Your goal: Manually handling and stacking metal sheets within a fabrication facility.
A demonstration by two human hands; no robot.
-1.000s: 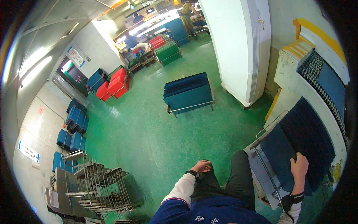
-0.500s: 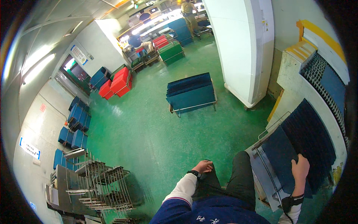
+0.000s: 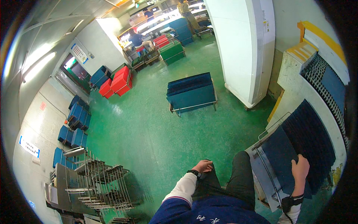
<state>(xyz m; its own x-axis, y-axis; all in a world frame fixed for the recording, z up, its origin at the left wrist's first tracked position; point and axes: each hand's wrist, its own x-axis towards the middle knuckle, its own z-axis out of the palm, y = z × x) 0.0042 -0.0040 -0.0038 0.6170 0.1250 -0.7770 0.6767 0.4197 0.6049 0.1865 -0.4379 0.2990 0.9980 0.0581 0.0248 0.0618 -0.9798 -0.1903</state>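
Observation:
My left hand point(image 3: 203, 166) rests on my left thigh with its fingers curled in and nothing visible in them. At the right, my right hand point(image 3: 300, 167) grips the edge of a dark blue panel point(image 3: 286, 151), fingers bent over it. This panel leans at the near side of a fanned stack of similar dark panels point(image 3: 311, 132). A metal rack point(image 3: 265, 164) with thin bars holds the stack next to my right leg. The tips of some right-hand fingers are hidden behind the panel edge.
A machine with a mesh belt point(image 3: 320, 72) carries a blue sheet beside the stack. Another rack of blue panels point(image 3: 192, 98) stands ahead, near a tall white cabinet point(image 3: 242, 48). Bare metal racks point(image 3: 99, 183) stand left; red bins point(image 3: 121, 81) and co-workers point(image 3: 137, 38) are farther back.
Both my hands stay where they were. At the back, the seated co-worker has straightened up somewhat, and the standing one has shifted slightly left.

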